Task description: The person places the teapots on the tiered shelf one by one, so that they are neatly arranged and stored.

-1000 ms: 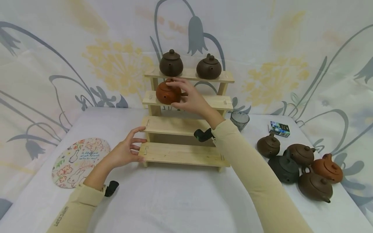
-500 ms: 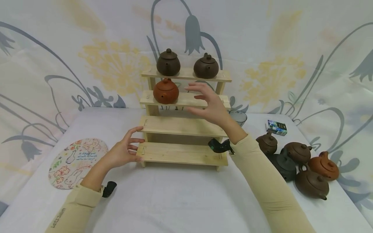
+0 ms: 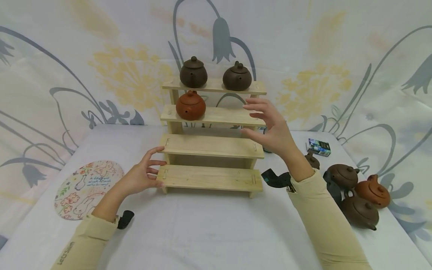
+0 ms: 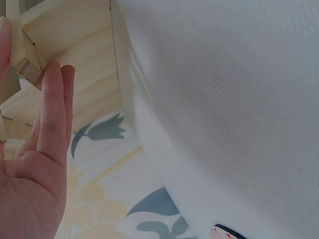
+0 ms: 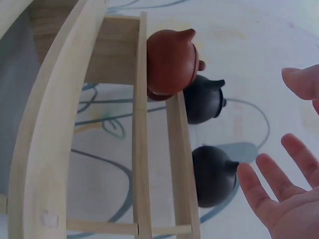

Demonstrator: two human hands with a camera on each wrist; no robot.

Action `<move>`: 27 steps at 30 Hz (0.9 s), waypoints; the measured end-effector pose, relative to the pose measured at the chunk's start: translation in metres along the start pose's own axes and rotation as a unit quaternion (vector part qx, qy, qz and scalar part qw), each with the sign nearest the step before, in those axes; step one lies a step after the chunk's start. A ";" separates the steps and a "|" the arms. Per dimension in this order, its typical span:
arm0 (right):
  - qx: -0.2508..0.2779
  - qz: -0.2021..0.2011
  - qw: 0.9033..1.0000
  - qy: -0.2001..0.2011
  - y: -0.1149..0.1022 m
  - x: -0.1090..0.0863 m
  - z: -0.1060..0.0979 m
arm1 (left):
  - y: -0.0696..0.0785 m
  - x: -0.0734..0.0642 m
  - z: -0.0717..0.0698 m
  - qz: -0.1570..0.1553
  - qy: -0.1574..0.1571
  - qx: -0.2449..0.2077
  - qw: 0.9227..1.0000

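Note:
A stepped wooden display stand (image 3: 212,144) stands on the white cloth. My left hand (image 3: 140,176) grips its left end; in the left wrist view the thumb and fingers lie either side of a plank end (image 4: 26,62). A reddish-brown teapot (image 3: 191,106) sits at the left of the second tier from the top. Two dark brown teapots, a left one (image 3: 193,72) and a right one (image 3: 237,77), sit on the top tier. My right hand (image 3: 275,129) is in front of the stand's right side, fingers spread, holding nothing.
Several teapots cluster on the right, including an orange-brown one (image 3: 372,192) and a dark one (image 3: 360,212). A small patterned box (image 3: 318,147) lies behind them. A glass (image 3: 266,139) is mostly hidden by my right hand. A round illustrated mat (image 3: 89,189) lies left.
My right hand has let go of the reddish-brown teapot, leaving it on the second tier, and has moved away to the right. My left hand has stayed at the stand's left end.

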State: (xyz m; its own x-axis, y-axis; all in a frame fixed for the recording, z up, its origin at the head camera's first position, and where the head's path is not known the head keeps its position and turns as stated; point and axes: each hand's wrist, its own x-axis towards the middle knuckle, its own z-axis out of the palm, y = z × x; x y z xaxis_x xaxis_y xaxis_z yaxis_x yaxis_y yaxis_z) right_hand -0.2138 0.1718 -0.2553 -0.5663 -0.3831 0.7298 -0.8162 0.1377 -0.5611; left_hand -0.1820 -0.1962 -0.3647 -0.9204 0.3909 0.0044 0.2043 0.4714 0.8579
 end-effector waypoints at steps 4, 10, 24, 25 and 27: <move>-0.014 0.006 1.000 0.009 -0.001 -0.013 -0.009 | 0.000 -0.001 0.001 -0.007 -0.002 -0.002 1.000; -0.049 0.002 0.999 0.010 -0.002 -0.034 -0.022 | 0.001 -0.001 0.001 -0.011 0.001 -0.001 1.000; -0.119 0.039 0.992 0.029 0.006 -0.087 -0.043 | 0.002 0.001 0.001 -0.005 0.000 -0.002 1.000; -0.124 0.044 0.991 0.031 0.006 -0.090 -0.045 | 0.002 0.001 0.001 -0.004 0.000 -0.001 1.000; -0.135 0.055 0.989 0.034 0.007 -0.096 -0.049 | 0.002 0.001 0.000 -0.003 0.000 0.001 1.000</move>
State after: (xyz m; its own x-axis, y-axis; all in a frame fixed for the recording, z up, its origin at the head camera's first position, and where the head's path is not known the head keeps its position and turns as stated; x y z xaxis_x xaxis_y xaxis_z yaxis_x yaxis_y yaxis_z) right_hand -0.1706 0.2542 -0.3097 -0.6522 -0.2912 0.6999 -0.7449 0.4173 -0.5205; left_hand -0.1820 -0.1949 -0.3635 -0.9215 0.3883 0.0000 0.2000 0.4746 0.8572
